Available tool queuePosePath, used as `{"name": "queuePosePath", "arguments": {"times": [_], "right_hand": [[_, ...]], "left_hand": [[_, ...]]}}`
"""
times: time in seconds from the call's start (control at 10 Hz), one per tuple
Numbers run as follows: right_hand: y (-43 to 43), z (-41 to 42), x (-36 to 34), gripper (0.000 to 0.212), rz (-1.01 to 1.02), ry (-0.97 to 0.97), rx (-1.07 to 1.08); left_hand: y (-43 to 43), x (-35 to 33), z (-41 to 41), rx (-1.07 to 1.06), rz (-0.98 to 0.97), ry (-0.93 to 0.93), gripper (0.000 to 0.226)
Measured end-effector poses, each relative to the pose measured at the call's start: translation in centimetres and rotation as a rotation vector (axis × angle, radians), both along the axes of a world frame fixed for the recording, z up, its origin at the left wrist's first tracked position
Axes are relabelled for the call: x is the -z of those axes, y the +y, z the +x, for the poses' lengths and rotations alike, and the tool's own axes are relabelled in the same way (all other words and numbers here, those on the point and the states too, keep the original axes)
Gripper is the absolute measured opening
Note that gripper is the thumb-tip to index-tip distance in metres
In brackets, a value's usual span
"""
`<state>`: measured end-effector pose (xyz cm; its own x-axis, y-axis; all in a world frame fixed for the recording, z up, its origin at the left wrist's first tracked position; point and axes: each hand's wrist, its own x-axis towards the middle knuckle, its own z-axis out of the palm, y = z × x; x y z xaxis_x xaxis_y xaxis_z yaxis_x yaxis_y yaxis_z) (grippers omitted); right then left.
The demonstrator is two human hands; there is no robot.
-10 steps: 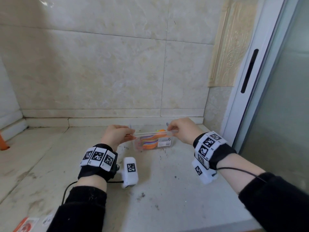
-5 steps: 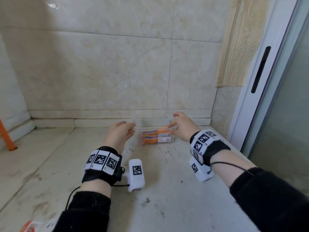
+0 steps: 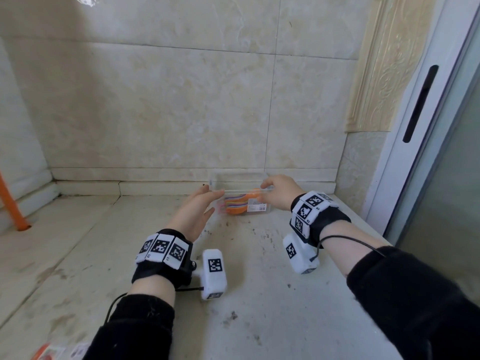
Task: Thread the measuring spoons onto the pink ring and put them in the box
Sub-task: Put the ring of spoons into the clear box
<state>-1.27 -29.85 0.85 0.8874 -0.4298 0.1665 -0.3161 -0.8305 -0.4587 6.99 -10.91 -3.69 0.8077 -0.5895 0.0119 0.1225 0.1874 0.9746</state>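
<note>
Left hand [image 3: 194, 214] has loosened off box [image 3: 257, 207]; spoons [image 3: 235, 209] blurred inside.

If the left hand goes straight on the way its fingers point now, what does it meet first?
Probably the left end of the clear lid over the box. The fingertips of the left hand look nearly at it, but depth is unclear. The right hand pinches its other end.

No text is legible. The white sticker [image 3: 256, 205] on the front of the clear box [image 3: 268, 210] carries print too small to read. Nearer than the box, wristbands [image 3: 162, 249] and white modules [image 3: 214, 271] show only black-and-white code squares, no digits.
</note>
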Motion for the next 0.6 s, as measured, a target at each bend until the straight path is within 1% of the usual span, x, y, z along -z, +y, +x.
{"name": "queuePosePath", "arguments": {"times": [0.1, 0.2, 0.3, 0.5, 0.6], "right_hand": [[0.1, 0.6, 0.7, 0.044, 0.091, -0.036, -0.005], [-0.1, 1.0, 0.8, 0.041, 0.139, -0.045, 0.004], [-0.3, 1.4, 0.8, 0.039, 0.154, -0.058, 0.012], [-0.3, 1.7, 0.8, 0.035, 0.106, -0.033, -0.002], [0.1, 1.0, 0.4, 0.041, 0.105, -0.029, -0.009]], "left_hand": [[0.3, 0.2, 0.4, 0.056, -0.03, 0.025, 0.077], [0.4, 0.2, 0.7, 0.055, -0.069, 0.051, 0.075], [0.4, 0.1, 0.9, 0.047, -0.111, 0.072, 0.07], [0.4, 0.2, 1.3, 0.059, -0.106, 0.058, 0.073], [0.5, 0.1, 1.2, -0.019, -0.038, -0.001, 0.07]]}}
